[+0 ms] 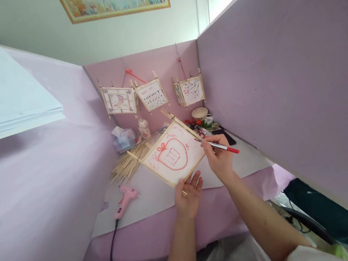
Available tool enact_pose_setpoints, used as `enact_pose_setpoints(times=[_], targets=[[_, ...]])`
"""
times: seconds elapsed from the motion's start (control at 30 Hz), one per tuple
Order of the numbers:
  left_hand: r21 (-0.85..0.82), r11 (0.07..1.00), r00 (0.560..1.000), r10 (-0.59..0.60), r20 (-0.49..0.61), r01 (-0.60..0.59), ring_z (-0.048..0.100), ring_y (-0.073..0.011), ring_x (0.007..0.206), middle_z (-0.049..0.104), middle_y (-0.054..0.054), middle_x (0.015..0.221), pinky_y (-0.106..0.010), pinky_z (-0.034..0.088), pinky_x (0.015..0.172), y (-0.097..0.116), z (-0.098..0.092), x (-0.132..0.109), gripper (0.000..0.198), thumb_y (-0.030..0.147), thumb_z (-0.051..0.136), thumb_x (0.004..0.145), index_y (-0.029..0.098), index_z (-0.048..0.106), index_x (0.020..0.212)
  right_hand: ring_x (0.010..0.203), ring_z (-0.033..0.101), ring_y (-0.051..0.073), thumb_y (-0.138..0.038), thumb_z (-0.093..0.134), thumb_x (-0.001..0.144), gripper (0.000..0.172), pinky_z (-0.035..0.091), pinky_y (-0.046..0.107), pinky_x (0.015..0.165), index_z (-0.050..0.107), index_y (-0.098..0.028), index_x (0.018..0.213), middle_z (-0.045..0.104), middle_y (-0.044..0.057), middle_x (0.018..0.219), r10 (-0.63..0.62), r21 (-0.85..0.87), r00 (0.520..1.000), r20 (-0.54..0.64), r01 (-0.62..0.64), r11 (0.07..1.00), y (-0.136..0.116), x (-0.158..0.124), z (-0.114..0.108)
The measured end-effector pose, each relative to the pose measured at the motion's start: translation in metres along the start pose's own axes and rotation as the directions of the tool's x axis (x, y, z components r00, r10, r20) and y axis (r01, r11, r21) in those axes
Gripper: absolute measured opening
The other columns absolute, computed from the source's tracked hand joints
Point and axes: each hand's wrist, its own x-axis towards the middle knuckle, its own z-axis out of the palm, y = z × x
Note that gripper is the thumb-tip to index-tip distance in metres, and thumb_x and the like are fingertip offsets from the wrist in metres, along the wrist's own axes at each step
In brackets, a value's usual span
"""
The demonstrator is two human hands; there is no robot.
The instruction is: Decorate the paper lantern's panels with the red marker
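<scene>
My left hand (189,194) grips the lower corner of a lantern (182,168) built of thin wooden sticks, its thumb on the front edge and its fingers behind. The lantern is tilted. A rounded red outline with a bow, lines inside it and small red marks around it cover the white panel facing me. My right hand (218,155) holds a red-and-white marker pen (221,145) like a pencil. Its red tip is at the panel's right side; whether it touches the surface I cannot tell.
A pink glue gun (127,200) with a black cord lies at the left. Behind it are a pile of wooden sticks (126,168) and a bag of tissues (124,139). Decorated lanterns (192,91) hang at the back. A dark phone-like slab (225,135) and a bowl (200,113) are at the right.
</scene>
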Motion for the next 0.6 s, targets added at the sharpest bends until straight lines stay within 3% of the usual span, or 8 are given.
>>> enact_pose_setpoints(times=[0.23, 0.43, 0.6], targets=[[0.007, 1.0, 1.0, 0.001, 0.015, -0.001, 0.062, -0.0222, 0.106, 0.071, -0.004, 0.108, -0.036, 0.045, 0.09, 0.0001, 0.0013, -0.0013, 0.025, 0.028, 0.048, 0.088, 0.022, 0.071, 0.097, 0.066, 0.054, 0.012, -0.028, 0.056, 0.083, 0.009, 0.045, 0.027, 0.062, 0.054, -0.02, 0.079, 0.057, -0.001, 0.075, -0.015, -0.033, 1.0, 0.024, 0.016, 0.999, 0.005, -0.0007, 0.0036], [0.023, 1.0, 1.0, -0.002, -0.006, 0.002, 0.06, -0.0232, 0.109, 0.069, -0.007, 0.113, -0.037, 0.044, 0.092, -0.0003, 0.0019, -0.002, 0.026, 0.03, 0.049, 0.087, 0.022, 0.069, 0.103, 0.076, 0.056, 0.016, -0.025, 0.057, 0.081, 0.006, 0.046, 0.034, 0.073, 0.055, -0.021, 0.077, 0.057, 0.0, 0.073, -0.181, -0.116, 0.973, 0.143, 0.198, 0.973, 0.0068, 0.0015, 0.0022], [0.019, 1.0, 1.0, 0.001, -0.011, 0.0, 0.06, -0.0234, 0.11, 0.069, -0.006, 0.113, -0.037, 0.043, 0.093, -0.0004, 0.0032, -0.0012, 0.026, 0.029, 0.049, 0.087, 0.021, 0.069, 0.101, 0.078, 0.056, 0.017, -0.023, 0.059, 0.08, 0.005, 0.045, 0.038, 0.08, 0.056, -0.023, 0.076, 0.058, 0.0, 0.071, -0.242, -0.166, 0.951, 0.191, 0.274, 0.947, 0.0051, 0.0034, 0.0028]])
